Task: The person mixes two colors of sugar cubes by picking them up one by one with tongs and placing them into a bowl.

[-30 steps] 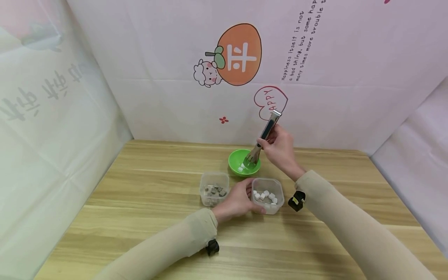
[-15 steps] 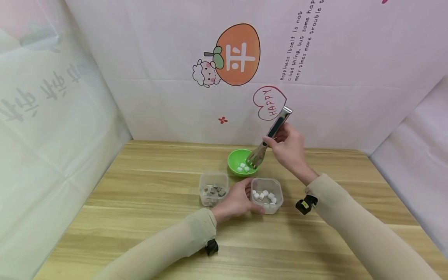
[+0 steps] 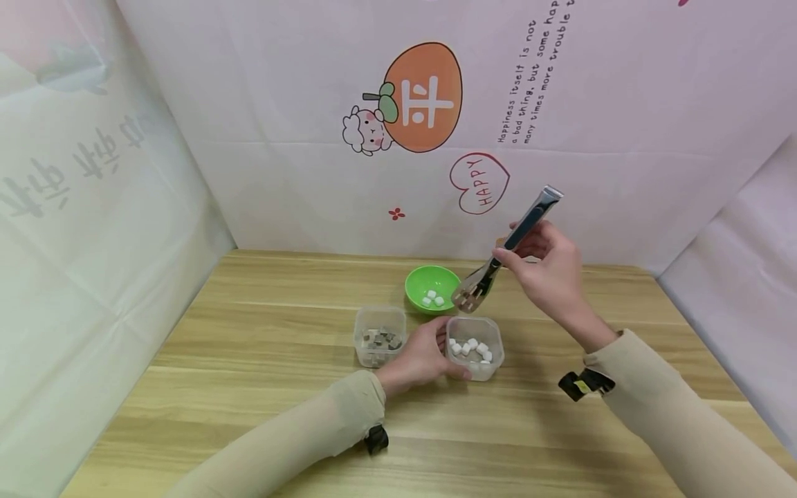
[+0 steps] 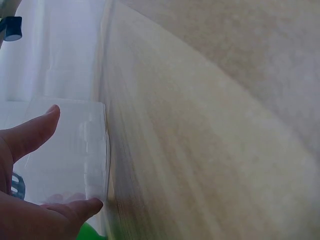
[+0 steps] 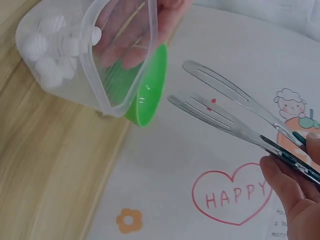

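My right hand (image 3: pixel 551 273) holds metal tongs (image 3: pixel 526 225), tips pointing down beside the green bowl (image 3: pixel 436 277). In the right wrist view the tongs' two slotted arms (image 5: pixel 220 82) stand apart with nothing between them. Several small white cubes lie in the bowl. With thumb and fingers on opposite sides, my left hand (image 3: pixel 420 356) grips a clear plastic container (image 3: pixel 483 374). Inside it are several white cubes (image 3: pixel 472 344). The left wrist view shows the left thumb (image 4: pixel 37 132) and a finger against the container's clear wall (image 4: pixel 70 150).
A second clear container (image 3: pixel 381 312) with several grey cubes (image 3: pixel 382 339) stands left of my left hand. All sit on a wooden table (image 3: pixel 280 360). A printed white cloth (image 3: pixel 299 173) hangs behind its back edge.
My right hand has moved right with the tongs, whose tips have left the green bowl. Three white cubes are now plainly visible in the bowl. My left hand has stayed on the container.
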{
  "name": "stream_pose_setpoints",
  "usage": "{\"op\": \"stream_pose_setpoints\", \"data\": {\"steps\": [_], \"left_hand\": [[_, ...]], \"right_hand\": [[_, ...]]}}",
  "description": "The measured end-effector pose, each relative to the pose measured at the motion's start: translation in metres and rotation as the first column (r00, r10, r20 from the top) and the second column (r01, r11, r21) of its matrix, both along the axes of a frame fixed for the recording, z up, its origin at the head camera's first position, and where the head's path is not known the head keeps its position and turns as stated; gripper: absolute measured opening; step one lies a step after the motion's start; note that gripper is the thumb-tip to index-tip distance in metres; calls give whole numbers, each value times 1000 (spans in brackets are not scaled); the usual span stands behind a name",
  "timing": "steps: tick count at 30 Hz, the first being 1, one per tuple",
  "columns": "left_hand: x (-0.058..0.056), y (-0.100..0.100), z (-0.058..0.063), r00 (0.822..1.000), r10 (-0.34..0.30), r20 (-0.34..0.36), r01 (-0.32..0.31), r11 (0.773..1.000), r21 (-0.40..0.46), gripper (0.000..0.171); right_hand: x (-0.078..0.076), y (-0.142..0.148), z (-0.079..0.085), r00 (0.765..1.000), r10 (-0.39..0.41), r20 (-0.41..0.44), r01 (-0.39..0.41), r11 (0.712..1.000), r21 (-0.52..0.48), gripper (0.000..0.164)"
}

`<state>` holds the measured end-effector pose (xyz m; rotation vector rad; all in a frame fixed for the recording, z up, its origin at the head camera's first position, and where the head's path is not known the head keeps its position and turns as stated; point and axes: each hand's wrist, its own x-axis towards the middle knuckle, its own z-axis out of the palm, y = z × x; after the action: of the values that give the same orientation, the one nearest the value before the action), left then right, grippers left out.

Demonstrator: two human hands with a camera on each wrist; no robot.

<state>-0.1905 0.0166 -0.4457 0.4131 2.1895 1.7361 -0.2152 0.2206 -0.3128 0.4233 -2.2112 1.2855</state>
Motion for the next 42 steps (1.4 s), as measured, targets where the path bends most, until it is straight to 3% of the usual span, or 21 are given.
{"op": "stream_pose_setpoints", "data": {"steps": [8, 20, 29, 42], "left_hand": [[1, 0, 0, 1000, 3, 10, -3, 1000, -19, 106], [0, 0, 1, 1000, -7, 4, 7, 1000, -12, 102], [-1, 0, 1, 1000, -3, 8, 3, 1000, -24, 103], [0, -1, 1, 1000, -15, -1, 15, 1000, -17, 101]], "right_hand": [[21, 14, 5, 997, 10, 75, -14, 998, 55, 34], [45, 22, 4, 996, 22, 89, -32, 993, 112, 39], [49, 21, -7, 993, 55, 104, -68, 989, 128, 34], [43, 13, -29, 995, 100, 31, -104, 977, 186, 33]]}}
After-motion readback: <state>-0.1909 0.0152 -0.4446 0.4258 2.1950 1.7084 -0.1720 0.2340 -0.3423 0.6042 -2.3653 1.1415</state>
